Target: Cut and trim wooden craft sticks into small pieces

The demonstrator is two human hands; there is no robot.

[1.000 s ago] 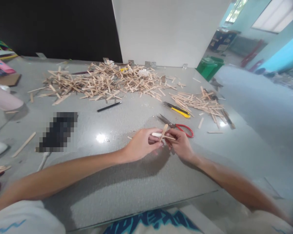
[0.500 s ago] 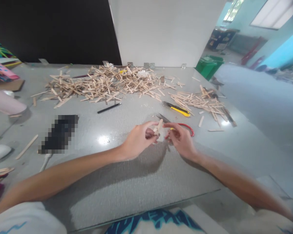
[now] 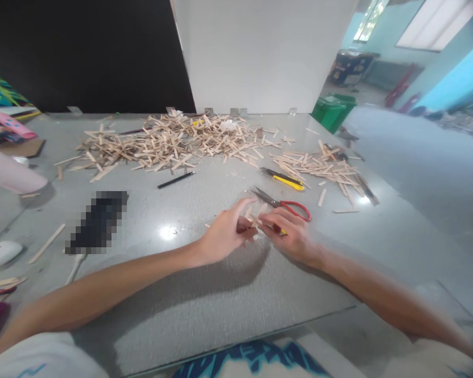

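Observation:
Over the table, my left hand [image 3: 228, 231] is closed in a pinch on a small piece of wooden craft sticks [image 3: 254, 218]; the sticks seem to cross. Facing it, my right hand [image 3: 287, 232] has its fingers together against the right side of the same piece. Its exact shape is partly hidden by the fingers. A bit of something yellow [image 3: 284, 231] shows by the right fingers, too small to name. Just beyond the right hand lie scissors [image 3: 276, 202] with red handles, their blades pointing up and left.
A big heap of craft sticks [image 3: 161, 142] lies at the back, with a smaller pile [image 3: 319, 167] to its right. A yellow utility knife [image 3: 287, 181] and a black pen [image 3: 176, 180] lie nearer. At left are a pixelated dark object [image 3: 96, 223] and a white mouse [image 3: 2, 254].
My right hand has moved left and closed in on the sticks, from just apart to touching. More of the scissors shows now. The view has shifted slightly.

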